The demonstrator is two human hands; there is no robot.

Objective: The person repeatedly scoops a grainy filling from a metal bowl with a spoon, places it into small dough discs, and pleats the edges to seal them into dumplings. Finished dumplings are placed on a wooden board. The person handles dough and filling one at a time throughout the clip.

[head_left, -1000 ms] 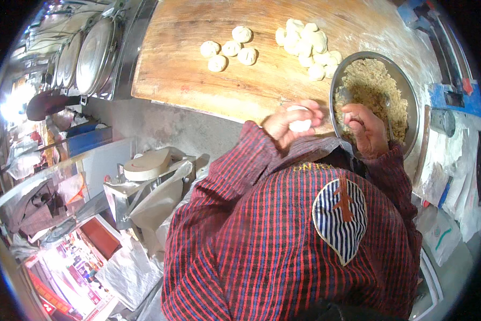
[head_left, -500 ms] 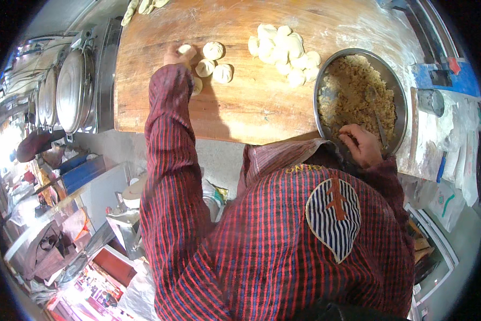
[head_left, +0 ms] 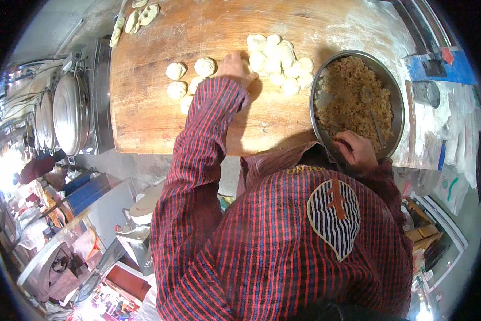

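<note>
My left hand is over the wooden board, its fingers reaching toward a cluster of flat pale dough pieces. Nothing shows in it, and the thumb stands apart. Left of that hand sit several round filled buns with gathered tops; my sleeve partly covers some. At the near rim of a steel bowl, my right hand is closed with curled fingers; what they hold, if anything, is hidden. Crumbly brown filling lies in the bowl, with a spoon resting in it.
Strips of dough lie at the board's far left corner. Steel pans with round lids stand beyond its left edge. To the right of the bowl are a clear cup, a blue box and plastic bags.
My left hand has moved right, from the buns toward the dough cluster, leaving the bun it was touching on the board. My right hand stays at the bowl's rim. The view has shifted slightly.
</note>
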